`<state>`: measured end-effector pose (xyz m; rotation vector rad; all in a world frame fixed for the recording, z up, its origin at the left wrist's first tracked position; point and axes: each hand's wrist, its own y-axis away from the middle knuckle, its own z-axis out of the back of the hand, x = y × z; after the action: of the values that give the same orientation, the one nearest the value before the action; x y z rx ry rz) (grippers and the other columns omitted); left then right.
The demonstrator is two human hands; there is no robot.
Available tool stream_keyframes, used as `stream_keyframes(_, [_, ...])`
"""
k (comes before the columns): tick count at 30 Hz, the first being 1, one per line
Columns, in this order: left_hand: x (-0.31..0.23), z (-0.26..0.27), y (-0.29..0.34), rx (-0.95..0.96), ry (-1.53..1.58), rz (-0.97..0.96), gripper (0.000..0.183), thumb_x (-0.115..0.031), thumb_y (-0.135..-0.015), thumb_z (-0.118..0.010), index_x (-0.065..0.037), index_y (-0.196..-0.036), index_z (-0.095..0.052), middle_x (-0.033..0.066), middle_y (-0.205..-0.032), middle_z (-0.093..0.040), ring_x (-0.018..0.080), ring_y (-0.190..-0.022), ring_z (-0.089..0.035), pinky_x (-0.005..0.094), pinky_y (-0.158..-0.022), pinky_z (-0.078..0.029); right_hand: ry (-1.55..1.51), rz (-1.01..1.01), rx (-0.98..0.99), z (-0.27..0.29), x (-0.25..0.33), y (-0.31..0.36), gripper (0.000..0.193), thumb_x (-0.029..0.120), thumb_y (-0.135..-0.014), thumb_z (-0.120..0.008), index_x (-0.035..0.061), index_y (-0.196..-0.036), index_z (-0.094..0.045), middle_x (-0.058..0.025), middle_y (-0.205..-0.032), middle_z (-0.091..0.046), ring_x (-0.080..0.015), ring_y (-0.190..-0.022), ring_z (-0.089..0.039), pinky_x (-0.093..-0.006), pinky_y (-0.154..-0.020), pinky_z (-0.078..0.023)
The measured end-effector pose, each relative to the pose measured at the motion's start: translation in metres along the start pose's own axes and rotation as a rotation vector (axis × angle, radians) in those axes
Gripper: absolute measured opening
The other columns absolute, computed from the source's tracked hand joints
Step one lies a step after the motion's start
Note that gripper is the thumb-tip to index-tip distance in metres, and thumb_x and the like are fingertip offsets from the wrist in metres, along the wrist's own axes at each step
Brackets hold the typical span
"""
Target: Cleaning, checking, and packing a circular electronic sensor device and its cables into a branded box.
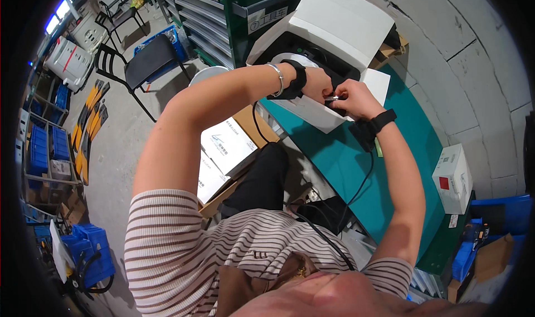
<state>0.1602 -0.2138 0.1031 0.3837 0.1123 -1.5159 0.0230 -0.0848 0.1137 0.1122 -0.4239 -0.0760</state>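
Soft shadows mark the floor (120, 150), bright strips (57, 17) glare upper left, and edges bend toward black corners.

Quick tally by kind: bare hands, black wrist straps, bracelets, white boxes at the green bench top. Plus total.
Hands: 2 (left hand, right hand)
Black wrist straps: 2
Bracelets: 1 (silver bracelet)
White boxes: 2 (open box, closed box)
Total: 7
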Motion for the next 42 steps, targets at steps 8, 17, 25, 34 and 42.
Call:
stream_keyframes(8, [0.007, 0.002, 0.002, 0.004, 0.452, 0.272, 0.026, -0.027, -0.083, -0.065, -0.001, -0.08, -0.066, 0.0067, -0.07, -0.069, 0.014, -0.063, -0.067, 0.0251, -0.06, -0.052, 0.345, 0.027, -0.304, -0.035, 0.009, -0.008, 0.027, 0.02, -0.064, -0.08, 0.0026, -0.081, -0.068, -0.0164, -0.093, -0.061, -0.035, -0.088, -0.06, -0.0412, -0.078, -0.053])
stream_keyframes(17, [-0.01, 0.003, -0.015, 0.051, 0.346, 0.56, 0.018, -0.019, -0.085, -0.065, -0.002, -0.087, -0.072, 0.0047, -0.077, -0.072, 0.0146, -0.068, -0.069, 0.0276, -0.066, -0.056, -0.001, 0.071, -0.242, -0.022, -0.003, 0.003, 0.026, 0.02, -0.065, -0.08, 0.0017, -0.076, -0.064, -0.0156, -0.085, -0.062, -0.0324, -0.082, -0.061, -0.0389, -0.072, -0.05])
stream_keyframes(25, [-0.009, -0.003, -0.011, 0.013, 0.284, 0.463, 0.02, -0.021, -0.08, -0.07, -0.002, -0.085, -0.073, 0.0056, -0.072, -0.07, 0.0146, -0.066, -0.069, 0.0267, -0.062, -0.055, -0.008, -0.017, -0.039, -0.018, 0.001, -0.002, 0.015, 0.018, -0.071, -0.074, 0.0065, -0.08, -0.069, -0.0138, -0.09, -0.065, -0.0321, -0.087, -0.06, -0.0392, -0.077, -0.05])
stream_keyframes(34, [0.012, -0.01, -0.015, 0.064, 0.204, 0.406, 0.025, -0.032, -0.071, -0.075, -0.007, -0.074, -0.074, 0.0058, -0.065, -0.068, 0.0161, -0.06, -0.066, 0.0281, -0.055, -0.051, 0.222, 0.101, -0.192, -0.038, -0.005, -0.015, 0.024, 0.012, -0.066, -0.076, 0.0044, -0.087, -0.067, -0.0154, -0.084, -0.066, -0.0347, -0.082, -0.06, -0.0422, -0.077, -0.05])
stream_keyframes(42, [-0.014, 0.008, 0.005, -0.084, 0.033, 0.358, 0.038, -0.031, -0.07, -0.079, -0.002, -0.095, -0.072, 0.0182, -0.086, -0.07, 0.029, -0.084, -0.069, 0.0366, -0.074, -0.054, 0.189, 0.146, -0.384, -0.038, -0.004, -0.004, 0.03, 0.01, -0.065, -0.077, 0.0019, -0.092, -0.065, -0.0177, -0.091, -0.062, -0.0357, -0.087, -0.058, -0.0426, -0.08, -0.049])
